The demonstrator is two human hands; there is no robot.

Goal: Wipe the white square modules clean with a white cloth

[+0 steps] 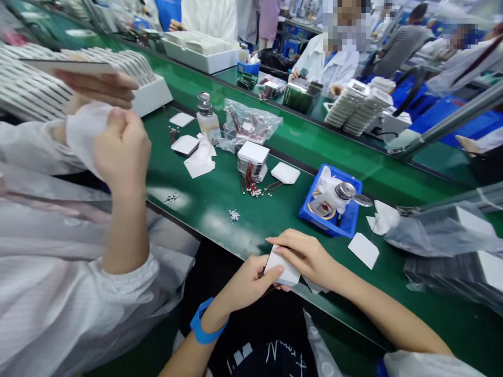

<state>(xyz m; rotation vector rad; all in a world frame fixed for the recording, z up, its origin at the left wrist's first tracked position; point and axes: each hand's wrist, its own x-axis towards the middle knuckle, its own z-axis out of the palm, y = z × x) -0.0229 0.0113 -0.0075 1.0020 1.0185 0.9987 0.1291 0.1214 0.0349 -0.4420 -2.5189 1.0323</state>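
Observation:
Both my hands hold a small white square pad at the near edge of the green bench. My left hand, with a blue wrist strap, grips it from below with the thumb on top. My right hand lies over its upper side with fingers curled on it. Thin wires seem to hang under the pad.
A blue tray with a pump bottle stands just beyond my hands. White pads, red wires, a second bottle and a plastic bag lie further back. A co-worker's hands at the left wipe a flat panel. Bagged stacks sit at the right.

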